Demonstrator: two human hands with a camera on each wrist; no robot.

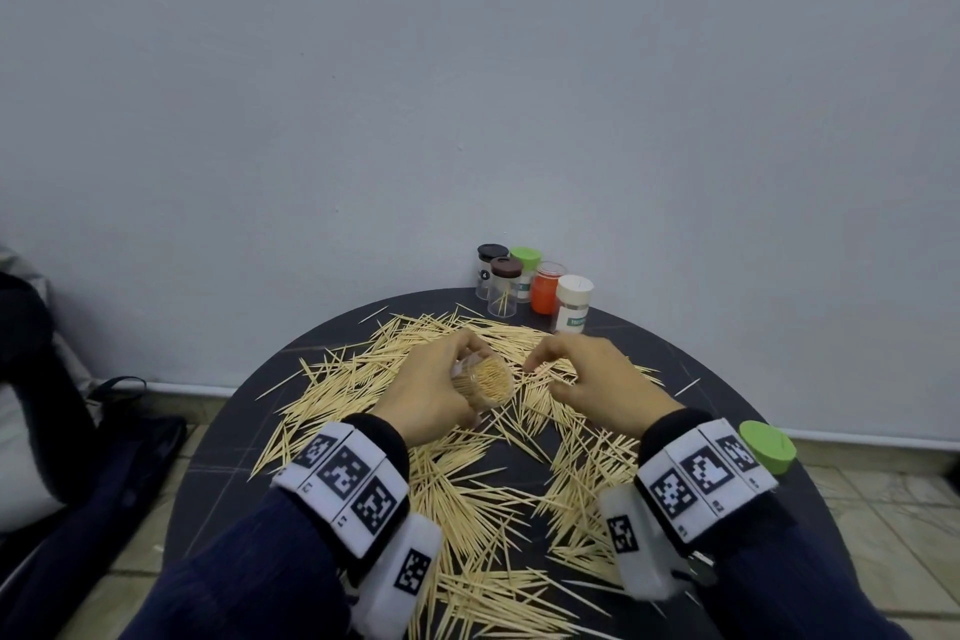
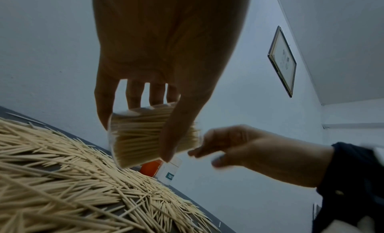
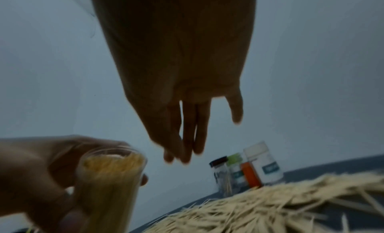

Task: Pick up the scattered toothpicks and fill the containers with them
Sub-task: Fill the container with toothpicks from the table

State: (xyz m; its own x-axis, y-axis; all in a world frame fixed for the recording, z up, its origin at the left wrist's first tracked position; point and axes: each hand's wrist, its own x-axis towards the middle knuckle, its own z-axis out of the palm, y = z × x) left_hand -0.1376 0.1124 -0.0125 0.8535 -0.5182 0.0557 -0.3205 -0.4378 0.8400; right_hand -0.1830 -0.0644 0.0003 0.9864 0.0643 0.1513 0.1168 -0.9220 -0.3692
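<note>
The left hand [image 1: 434,392] grips the clear container [image 1: 483,382], nearly full and tilted mouth-up above the toothpicks [image 1: 467,494], probably to receive more, while beside its mouth the right hand [image 1: 597,379] hovers, fingertips drawn together, seemingly empty.

Dim, flat, bluish light throughout; the wrist views show each palm in shadow; the right wrist view is smeared with motion blur; wide-angle bending at edges

Left hand [image 1: 436,387] curls its fingers and thumb in a grip, while right hand [image 1: 592,379] hovers alongside, fingers loosely drooping together.
</note>
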